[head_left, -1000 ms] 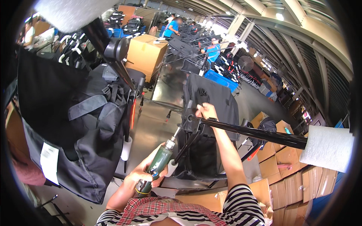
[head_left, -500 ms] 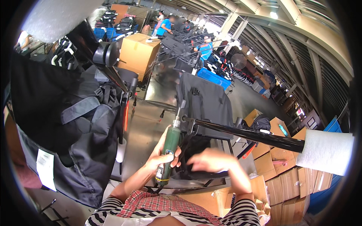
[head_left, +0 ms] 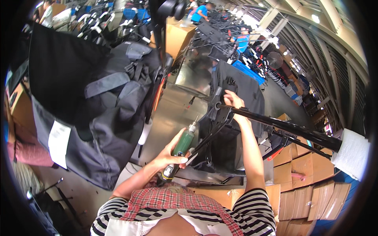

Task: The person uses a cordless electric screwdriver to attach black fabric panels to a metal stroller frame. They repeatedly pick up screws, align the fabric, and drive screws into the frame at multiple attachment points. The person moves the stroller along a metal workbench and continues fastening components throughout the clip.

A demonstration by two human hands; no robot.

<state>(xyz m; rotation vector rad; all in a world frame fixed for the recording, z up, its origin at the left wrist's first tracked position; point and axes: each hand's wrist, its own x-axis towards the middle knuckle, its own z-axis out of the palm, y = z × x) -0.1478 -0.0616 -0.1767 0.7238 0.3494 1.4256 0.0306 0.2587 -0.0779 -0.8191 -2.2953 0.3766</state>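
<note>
My left hand [head_left: 171,155] is wrapped round a green electric screwdriver [head_left: 183,143], its bit pointing up and away from me. Just right of the bit stands a black folding frame [head_left: 226,118] with dark fabric on it. My right hand [head_left: 235,103] reaches over this frame with fingers stretched out, beside a long black tube [head_left: 283,126]. Whether its fingertips touch the frame I cannot tell. A white foam sleeve [head_left: 352,151] covers the tube's right end. A dark grey fabric panel [head_left: 246,88] lies beyond my right hand.
On the left hangs a large black fabric piece [head_left: 110,114] with a white label [head_left: 59,143]. Under the frame is a shiny metal table [head_left: 167,122]. Flattened cardboard boxes [head_left: 299,196] are stacked at lower right. Two people in blue work far back, near a blue crate [head_left: 249,71].
My right hand has moved up and away from me to the frame's joint. The screwdriver has dropped back from the joint. My view has shifted left, so things appear further right.
</note>
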